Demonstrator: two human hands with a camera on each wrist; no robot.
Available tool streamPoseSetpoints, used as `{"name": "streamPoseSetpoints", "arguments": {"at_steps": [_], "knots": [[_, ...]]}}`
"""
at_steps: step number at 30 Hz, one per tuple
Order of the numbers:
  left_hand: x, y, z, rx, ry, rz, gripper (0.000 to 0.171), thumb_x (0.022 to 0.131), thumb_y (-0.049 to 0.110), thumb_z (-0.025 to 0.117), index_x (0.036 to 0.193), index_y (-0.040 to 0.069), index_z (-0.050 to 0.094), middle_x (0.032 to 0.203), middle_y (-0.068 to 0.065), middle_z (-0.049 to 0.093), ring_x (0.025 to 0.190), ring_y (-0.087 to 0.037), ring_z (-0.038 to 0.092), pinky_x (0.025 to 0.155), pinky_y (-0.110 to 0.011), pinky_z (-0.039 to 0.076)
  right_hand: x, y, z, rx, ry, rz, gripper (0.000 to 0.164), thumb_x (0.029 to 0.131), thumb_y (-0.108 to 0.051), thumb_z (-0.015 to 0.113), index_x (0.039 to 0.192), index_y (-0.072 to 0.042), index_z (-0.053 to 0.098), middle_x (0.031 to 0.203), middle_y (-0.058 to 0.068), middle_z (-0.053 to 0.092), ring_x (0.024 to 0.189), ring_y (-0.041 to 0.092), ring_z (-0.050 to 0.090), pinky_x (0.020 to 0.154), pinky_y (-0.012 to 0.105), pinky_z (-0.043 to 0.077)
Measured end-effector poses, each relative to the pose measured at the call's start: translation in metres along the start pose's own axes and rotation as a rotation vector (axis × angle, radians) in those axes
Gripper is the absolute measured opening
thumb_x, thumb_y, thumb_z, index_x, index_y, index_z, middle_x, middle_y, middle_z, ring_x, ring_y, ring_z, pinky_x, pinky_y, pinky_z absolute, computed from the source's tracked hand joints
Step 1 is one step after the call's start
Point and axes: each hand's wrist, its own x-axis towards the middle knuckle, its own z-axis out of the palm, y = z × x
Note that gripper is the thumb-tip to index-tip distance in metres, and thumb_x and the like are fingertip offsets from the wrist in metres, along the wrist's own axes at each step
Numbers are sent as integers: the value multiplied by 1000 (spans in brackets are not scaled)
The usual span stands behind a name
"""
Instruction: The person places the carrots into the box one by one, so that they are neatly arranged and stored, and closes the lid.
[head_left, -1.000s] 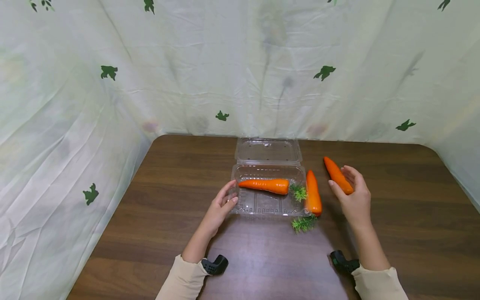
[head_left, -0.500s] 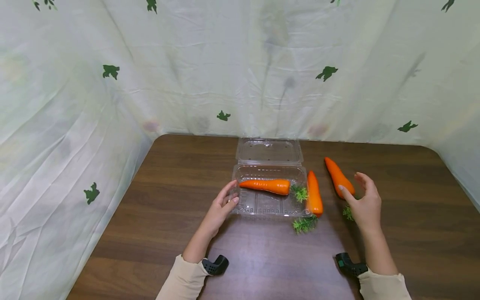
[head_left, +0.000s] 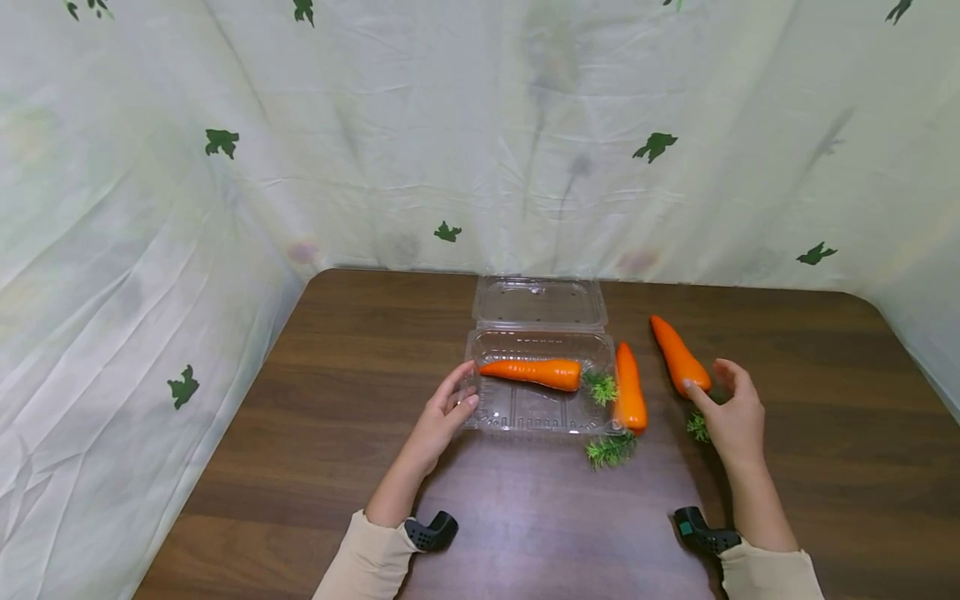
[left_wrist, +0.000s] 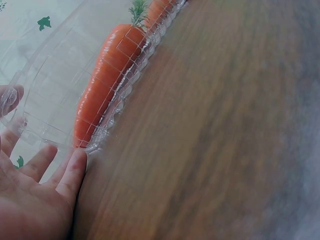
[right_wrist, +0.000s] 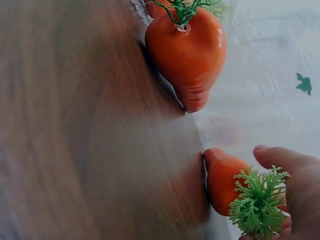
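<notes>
In the head view a hinged clear plastic container [head_left: 517, 412] lies with its lid folded back. One orange carrot [head_left: 531, 372] with a green top lies inside it. My left hand [head_left: 442, 417] rests at the container's left end, fingers spread and touching the edge; the left wrist view shows the fingers [left_wrist: 74, 172] against the plastic. A second carrot [head_left: 630, 392] lies along the container's right side. Further right, a third carrot [head_left: 677, 358] lies tilted on the table, my right hand [head_left: 735, 417] at its thick end, thumb by the carrot and fingers relaxed near its leafy top [right_wrist: 259, 202].
The brown wooden table [head_left: 315, 433] runs back to a pale curtain [head_left: 405, 133] with green leaf shapes. The container's lid [head_left: 538, 302] lies at the table's back edge. The second carrot's green top [head_left: 609, 450] sits by the container's front right corner.
My right hand has drawn back right and down from the third carrot, which stays on the table; its green top now shows. The left hand stays at the container.
</notes>
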Motion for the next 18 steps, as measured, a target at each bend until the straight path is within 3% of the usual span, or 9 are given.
{"name": "streamPoseSetpoints", "arguments": {"at_steps": [7,18], "knots": [[0,-1,0,1,4,0,52,92,7,49,140,7,28,143,-16,24,122,-37,34,97,-45,32,0,7,2,-40,-68,61,63,83,-33,63,131,-1,38,126,19,46,110,33,44,89,46,34],[0,0,1,3,10,-2,52,92,7,50,140,6,29,143,-15,24,122,-37,35,97,-45,32,0,10,3,-24,-60,83,57,84,-32,62,128,-1,43,123,20,49,110,33,44,89,46,35]]}}
